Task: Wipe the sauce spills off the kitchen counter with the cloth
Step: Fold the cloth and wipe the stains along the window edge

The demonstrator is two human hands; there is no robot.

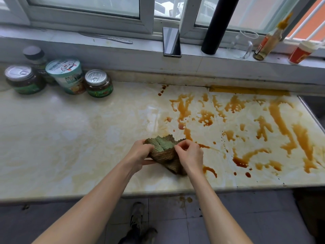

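A bunched green cloth (164, 149), stained brown on its lower folds, sits at the middle of the marble counter (70, 138). My left hand (139, 154) grips its left side and my right hand (190, 154) pinches its right edge. Orange-brown sauce spills (237, 124) streak the right half of the counter, from just right of the cloth to the far right edge. A darker sauce puddle (240, 162) lies to the right of my right hand.
Several jars and a paper tub (66, 76) stand at the back left of the counter. On the window ledge lie a knife (112, 38), a phone (172, 42), a black pipe (217, 25), a glass (243, 44), a sauce bottle (270, 39) and a red cup (301, 51).
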